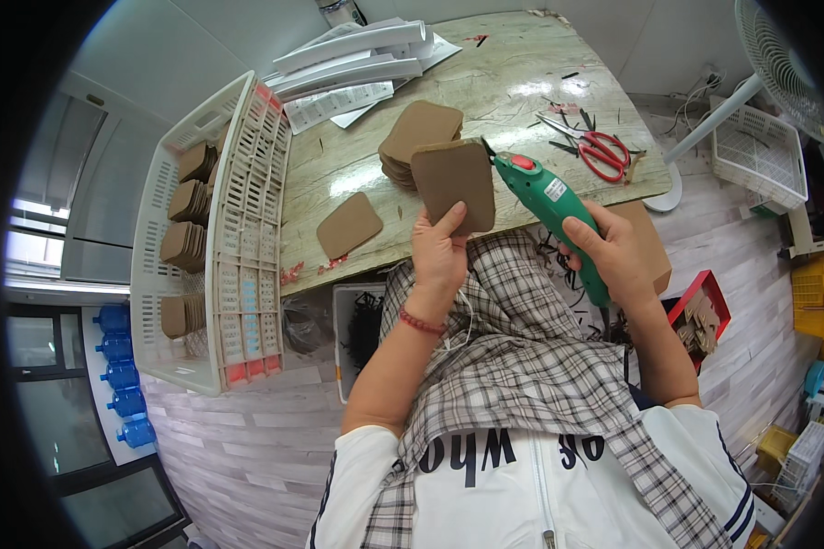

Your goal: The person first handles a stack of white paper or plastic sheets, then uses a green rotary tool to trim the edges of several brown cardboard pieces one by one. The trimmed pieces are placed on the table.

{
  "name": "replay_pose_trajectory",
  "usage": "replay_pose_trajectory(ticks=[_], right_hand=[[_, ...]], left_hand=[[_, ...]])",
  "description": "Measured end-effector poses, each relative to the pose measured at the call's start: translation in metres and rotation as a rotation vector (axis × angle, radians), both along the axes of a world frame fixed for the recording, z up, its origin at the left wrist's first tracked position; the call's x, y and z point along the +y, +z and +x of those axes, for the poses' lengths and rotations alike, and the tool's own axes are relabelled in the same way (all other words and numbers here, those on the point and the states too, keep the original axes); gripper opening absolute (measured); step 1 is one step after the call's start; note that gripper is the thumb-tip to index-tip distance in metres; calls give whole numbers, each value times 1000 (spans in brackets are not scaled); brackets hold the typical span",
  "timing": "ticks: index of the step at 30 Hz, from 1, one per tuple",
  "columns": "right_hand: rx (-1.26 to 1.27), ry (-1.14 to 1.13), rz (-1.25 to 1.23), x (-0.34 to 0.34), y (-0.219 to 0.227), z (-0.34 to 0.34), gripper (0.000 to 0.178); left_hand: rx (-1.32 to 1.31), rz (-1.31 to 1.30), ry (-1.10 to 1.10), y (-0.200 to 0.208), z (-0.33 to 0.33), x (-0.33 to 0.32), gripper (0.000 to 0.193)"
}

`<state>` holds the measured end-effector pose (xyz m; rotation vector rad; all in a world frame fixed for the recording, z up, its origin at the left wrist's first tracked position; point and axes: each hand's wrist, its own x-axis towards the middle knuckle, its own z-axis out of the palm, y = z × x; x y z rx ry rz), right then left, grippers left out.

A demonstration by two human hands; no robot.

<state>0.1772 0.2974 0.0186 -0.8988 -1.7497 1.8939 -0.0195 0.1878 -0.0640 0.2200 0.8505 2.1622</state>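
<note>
My left hand [440,249] pinches a brown pad with rounded corners [452,178], thumb on its face, and tilts it up over the table's near edge. My right hand [613,252] is wrapped round a green handheld electric cutter [549,201] with a red button. Its dark tip is at the pad's upper right corner; whether it touches cannot be made out. Just behind the held pad is a stack of similar brown pads [421,128]. One single pad [350,226] lies flat to the left of the stack.
A white plastic crate [238,229] with stacked brown pads [185,245] stands left. Papers [357,69] lie at the table's back. Red-handled scissors [602,154] and dark scraps are at right. A red box of brown pieces [700,320] and a fan [787,55] stand beyond.
</note>
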Motion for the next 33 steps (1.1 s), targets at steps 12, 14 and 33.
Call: replay_pose_trajectory(ticks=[12, 14, 33], right_hand=[[-100, 139, 72, 4, -10, 20, 39], [-123, 153, 83, 2, -9, 19, 38], [-116, 234, -40, -6, -16, 5, 37]], left_hand=[[378, -254, -181, 5, -53, -41, 38], [394, -302, -214, 10, -56, -47, 39], [316, -557, -568, 5, -54, -68, 41]])
